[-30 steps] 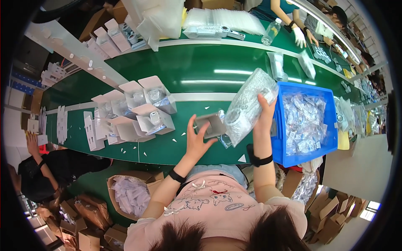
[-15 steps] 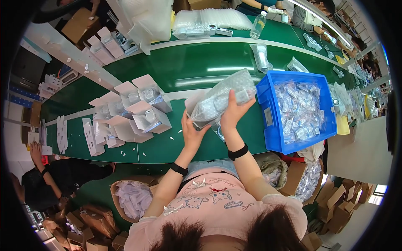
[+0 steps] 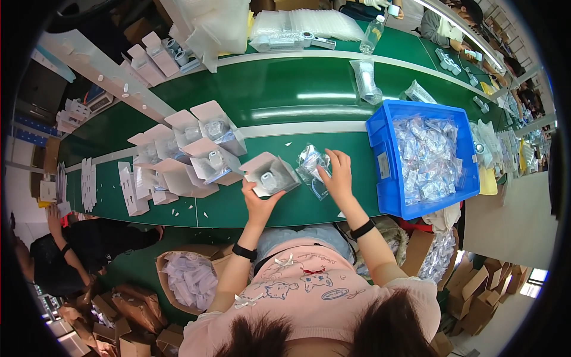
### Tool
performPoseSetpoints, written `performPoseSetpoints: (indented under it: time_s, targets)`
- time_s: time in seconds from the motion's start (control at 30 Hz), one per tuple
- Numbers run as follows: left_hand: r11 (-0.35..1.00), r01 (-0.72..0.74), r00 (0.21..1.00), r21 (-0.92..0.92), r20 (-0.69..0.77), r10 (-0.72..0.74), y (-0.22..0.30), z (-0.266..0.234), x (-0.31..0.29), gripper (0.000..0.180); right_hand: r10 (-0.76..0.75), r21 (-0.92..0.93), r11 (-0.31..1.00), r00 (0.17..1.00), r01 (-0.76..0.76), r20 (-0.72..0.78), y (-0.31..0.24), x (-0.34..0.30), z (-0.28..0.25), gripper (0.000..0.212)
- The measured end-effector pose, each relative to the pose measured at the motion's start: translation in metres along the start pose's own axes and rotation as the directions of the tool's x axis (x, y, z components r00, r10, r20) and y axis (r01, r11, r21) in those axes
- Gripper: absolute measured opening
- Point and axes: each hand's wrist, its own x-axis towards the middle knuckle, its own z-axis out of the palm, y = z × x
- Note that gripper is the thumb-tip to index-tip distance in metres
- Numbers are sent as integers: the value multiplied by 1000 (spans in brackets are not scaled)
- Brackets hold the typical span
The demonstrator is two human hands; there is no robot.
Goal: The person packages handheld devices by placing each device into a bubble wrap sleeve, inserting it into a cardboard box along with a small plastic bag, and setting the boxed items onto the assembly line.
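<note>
My left hand (image 3: pixel 259 205) grips the lower left side of an open white carton (image 3: pixel 259 164), tilted so its mouth faces up toward me. Inside that carton sits a bubble-wrapped white device (image 3: pixel 269 179). Just right of it, a clear plastic bag (image 3: pixel 309 164) with a cable and small parts lies on the green table. The thumb and fingers of my right hand (image 3: pixel 339 178) close on the bag's right edge. To the left stand several open white cartons (image 3: pixel 205 189) in rows, a number of them filled with wrapped devices.
A blue bin (image 3: pixel 385 187) full of small clear bags stands at the right. Beyond the white rail lie a bubble-wrapped item (image 3: pixel 366 82) and a water bottle (image 3: pixel 372 35). Paper scraps dot the green table (image 3: pixel 238 214). A person (image 3: pixel 77 250) works at the far left.
The bubble-wrapped device, held between both hands before, is now inside the carton. My right hand has come off it and down to the plastic bag; my left hand has shifted left with the carton.
</note>
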Motion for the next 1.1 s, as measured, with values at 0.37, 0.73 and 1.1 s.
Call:
performPoseSetpoints:
  time_s: [0.37, 0.73, 1.1]
  targets:
    - [986, -134, 977, 94, 179, 116, 62, -17, 25, 47, 406, 174, 878, 886, -446, 224, 38, -34, 21, 45]
    - [977, -9, 998, 211, 66, -5, 61, -10, 45, 12, -182, 487, 862, 983, 139, 40, -66, 30, -30, 36]
    - [1000, 27, 1000, -4, 3, -27, 62, -18, 42, 21, -341, -45, 930, 901, 365, 270, -70, 40, -7, 28]
